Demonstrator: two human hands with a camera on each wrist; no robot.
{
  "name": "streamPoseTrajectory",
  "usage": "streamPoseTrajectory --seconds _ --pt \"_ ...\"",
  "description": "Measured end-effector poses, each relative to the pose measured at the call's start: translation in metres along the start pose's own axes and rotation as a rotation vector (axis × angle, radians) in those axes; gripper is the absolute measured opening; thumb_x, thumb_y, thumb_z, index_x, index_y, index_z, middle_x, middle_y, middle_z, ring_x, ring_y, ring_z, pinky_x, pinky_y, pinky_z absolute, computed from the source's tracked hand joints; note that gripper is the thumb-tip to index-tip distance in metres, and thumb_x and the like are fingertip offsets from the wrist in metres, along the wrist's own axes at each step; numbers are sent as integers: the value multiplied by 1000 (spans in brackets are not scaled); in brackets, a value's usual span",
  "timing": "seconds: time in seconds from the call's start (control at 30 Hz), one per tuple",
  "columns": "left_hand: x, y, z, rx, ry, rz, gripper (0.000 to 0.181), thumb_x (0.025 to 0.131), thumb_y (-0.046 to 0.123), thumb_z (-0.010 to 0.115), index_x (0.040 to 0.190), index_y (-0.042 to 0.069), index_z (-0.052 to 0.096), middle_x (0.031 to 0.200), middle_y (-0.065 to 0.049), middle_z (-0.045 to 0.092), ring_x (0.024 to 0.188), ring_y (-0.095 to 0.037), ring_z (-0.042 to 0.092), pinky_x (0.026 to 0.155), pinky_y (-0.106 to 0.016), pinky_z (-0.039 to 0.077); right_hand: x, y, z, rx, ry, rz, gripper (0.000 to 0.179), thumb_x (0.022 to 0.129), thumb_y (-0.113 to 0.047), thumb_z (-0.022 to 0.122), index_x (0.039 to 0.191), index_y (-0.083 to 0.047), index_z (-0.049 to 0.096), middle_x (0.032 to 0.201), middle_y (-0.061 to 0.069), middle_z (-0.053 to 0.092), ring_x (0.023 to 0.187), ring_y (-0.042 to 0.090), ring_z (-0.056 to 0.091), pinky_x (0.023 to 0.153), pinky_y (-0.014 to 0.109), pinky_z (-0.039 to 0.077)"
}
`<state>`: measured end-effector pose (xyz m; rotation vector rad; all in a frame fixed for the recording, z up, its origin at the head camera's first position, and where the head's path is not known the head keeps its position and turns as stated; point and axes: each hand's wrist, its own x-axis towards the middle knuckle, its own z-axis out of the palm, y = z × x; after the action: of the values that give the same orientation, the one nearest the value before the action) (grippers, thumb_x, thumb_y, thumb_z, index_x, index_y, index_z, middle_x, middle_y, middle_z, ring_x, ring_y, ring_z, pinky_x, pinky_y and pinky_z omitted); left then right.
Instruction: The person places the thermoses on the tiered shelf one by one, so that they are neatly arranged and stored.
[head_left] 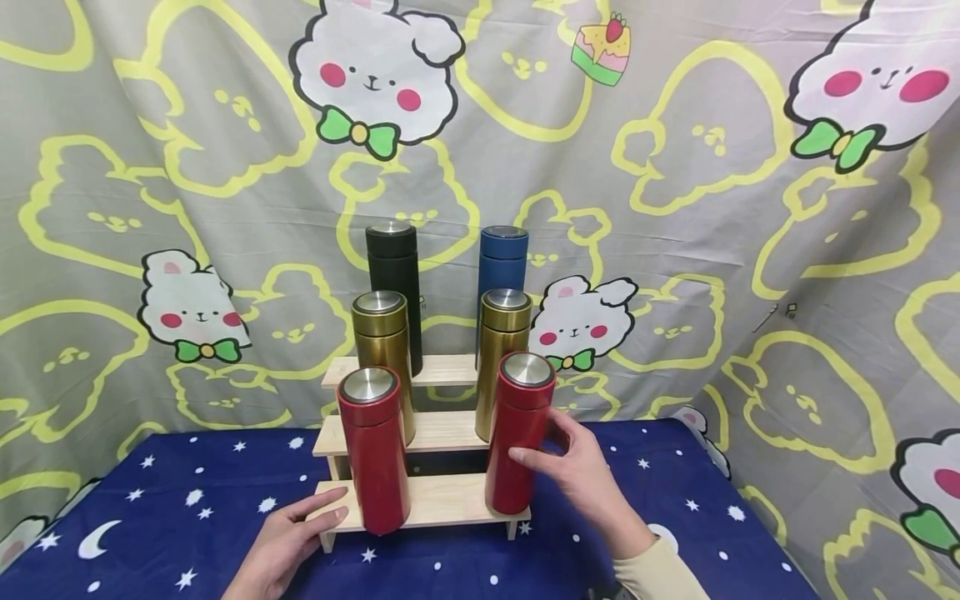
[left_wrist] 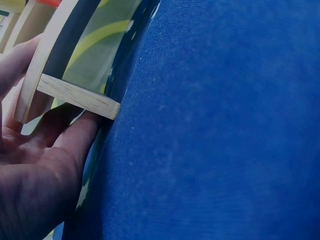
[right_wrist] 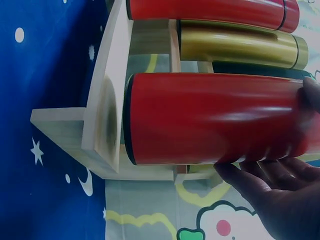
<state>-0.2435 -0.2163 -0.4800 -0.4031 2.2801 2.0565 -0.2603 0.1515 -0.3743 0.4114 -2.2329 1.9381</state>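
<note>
A stepped wooden rack (head_left: 448,498) bears thermos bottles on its tiers. My right hand (head_left: 581,471) grips the red thermos bottle (head_left: 517,450) at the right of the lowest tier, thumb in front and fingers around its side. In the right wrist view that bottle's base is close to the shelf; whether it touches, I cannot tell. At the left end of the same tier, my left hand (head_left: 281,537) holds the board, with fingers above and below it in the left wrist view. Beside it stands another red thermos bottle (head_left: 375,467).
Two gold thermos bottles (head_left: 384,333) occupy the middle tier. On the top tier are a black bottle (head_left: 393,258) and a blue bottle (head_left: 502,267). A dark blue star-patterned cloth (head_left: 225,475) covers the table. Behind hangs a grey cartoon-print curtain (head_left: 525,167).
</note>
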Motion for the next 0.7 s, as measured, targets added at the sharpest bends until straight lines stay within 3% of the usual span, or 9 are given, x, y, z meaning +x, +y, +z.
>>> streamPoseTrajectory --seconds 0.3,0.5,0.7 --pt "0 0 0 7 -5 -7 59 84 30 80 132 1 62 144 -30 42 127 -41 45 99 -58 40 0 4 6 19 -13 -1 50 79 -11 82 126 -8 64 114 9 66 110 25 58 95 41 47" --pt "-1 1 0 13 6 -4 56 84 30 80 130 3 64 143 -28 44 122 -33 51 98 -55 43 -1 5 7 9 -8 -1 51 79 -12 82 127 -9 63 115 9 65 112 26 57 98 44 46" --pt "0 0 -1 1 0 -8 56 85 28 79 131 1 63 144 -30 42 125 -38 48 99 -58 41 0 7 9 8 -1 8 52 78 -12 83 126 -7 63 116 9 64 112 26 57 99 47 46"
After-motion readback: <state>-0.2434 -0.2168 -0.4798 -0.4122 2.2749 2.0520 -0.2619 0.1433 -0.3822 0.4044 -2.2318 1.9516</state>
